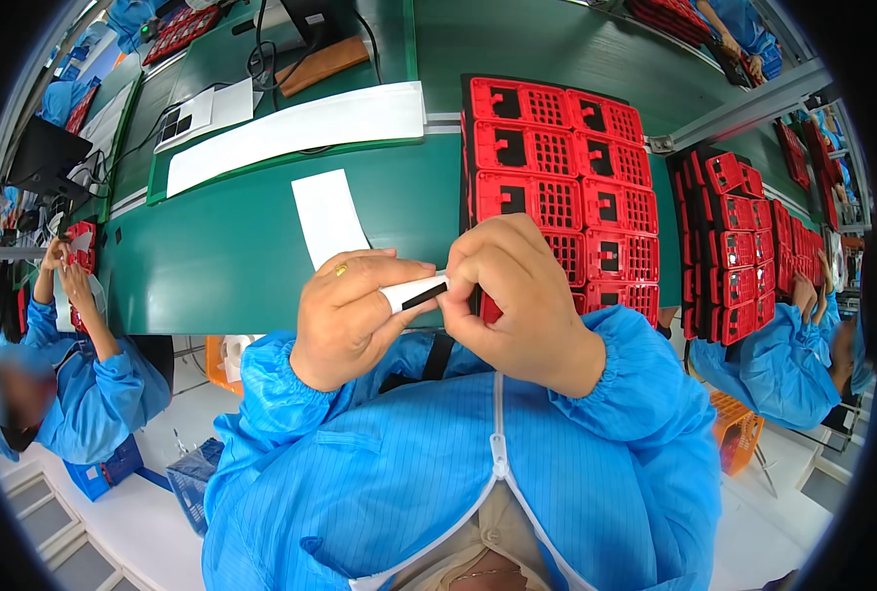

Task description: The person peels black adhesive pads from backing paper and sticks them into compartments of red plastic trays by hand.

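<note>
The blue smock [478, 473] fills the lower part of the view, zip down the middle, and above it both hands meet over the near edge of the green bench [222, 256]. The left hand [350, 315], ring on one finger, is curled with thumb and forefinger pinching the white end of a small strip [414, 294], white with a black band. The right hand [522, 305] is closed over the strip's other end, its fingertips pressed to the black part; what lies under that hand cannot be seen. The strip is held in the air between the two hands, just in front of the chest and clear of the bench. It looks like the step of peeling or separating a small sticker-like piece, and the next move would call for a fine, steady pull with the fingertips, keeping the piece flat. Just beyond the right hand lies a red tray [556, 167] of gridded pockets in two columns, several holding a black part; the nearest pockets are hidden by the hand. More red trays [744, 246] stand stacked to the right. A white sheet [328, 217] lies on the bench past the left hand.
</note>
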The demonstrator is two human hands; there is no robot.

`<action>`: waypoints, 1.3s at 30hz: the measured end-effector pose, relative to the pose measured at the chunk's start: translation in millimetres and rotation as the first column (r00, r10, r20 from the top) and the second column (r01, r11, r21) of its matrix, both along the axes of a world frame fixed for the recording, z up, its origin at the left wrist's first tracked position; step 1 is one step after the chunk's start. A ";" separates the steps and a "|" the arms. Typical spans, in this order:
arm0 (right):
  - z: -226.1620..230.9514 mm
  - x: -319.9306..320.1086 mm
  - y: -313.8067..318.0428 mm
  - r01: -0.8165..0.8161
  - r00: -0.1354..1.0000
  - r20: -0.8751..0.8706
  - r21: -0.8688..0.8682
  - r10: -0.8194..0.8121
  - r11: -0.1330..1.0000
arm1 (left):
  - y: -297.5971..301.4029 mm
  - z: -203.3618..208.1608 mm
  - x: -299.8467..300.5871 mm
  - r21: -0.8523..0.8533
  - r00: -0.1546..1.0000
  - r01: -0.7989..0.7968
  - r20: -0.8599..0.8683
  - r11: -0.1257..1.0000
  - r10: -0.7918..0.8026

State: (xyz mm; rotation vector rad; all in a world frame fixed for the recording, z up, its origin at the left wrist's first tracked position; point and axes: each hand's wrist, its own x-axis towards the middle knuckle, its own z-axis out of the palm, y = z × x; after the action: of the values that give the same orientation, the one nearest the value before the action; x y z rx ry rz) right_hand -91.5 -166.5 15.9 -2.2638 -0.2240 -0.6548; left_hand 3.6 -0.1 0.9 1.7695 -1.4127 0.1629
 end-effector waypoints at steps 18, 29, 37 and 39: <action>5.8 -5.3 3.8 0.093 0.995 0.041 0.047 -0.095 0.995 | 2.5 -3.5 1.2 -0.044 0.994 -0.009 -0.108 0.999 0.005; -23.2 -9.9 14.7 0.263 0.921 -0.385 0.739 0.068 0.621 | 0.6 -12.3 -4.4 -0.178 0.764 -0.159 -0.645 0.971 0.007; -21.2 -9.2 13.5 0.272 0.951 -0.309 0.834 -0.002 0.480 | 2.2 -10.8 -10.9 -0.054 0.476 -0.138 -0.879 0.989 0.018; -25.9 -6.5 11.9 0.249 0.966 -0.256 0.904 -0.026 0.347 | -0.7 -23.0 -11.1 -0.094 0.524 -0.134 -0.851 0.986 -0.010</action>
State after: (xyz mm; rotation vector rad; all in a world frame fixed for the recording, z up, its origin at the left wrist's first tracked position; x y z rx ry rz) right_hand -98.0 -154.6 -9.9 -1.1618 0.3984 -0.4352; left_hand -7.5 -0.8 -22.1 1.4194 -0.5710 -0.5146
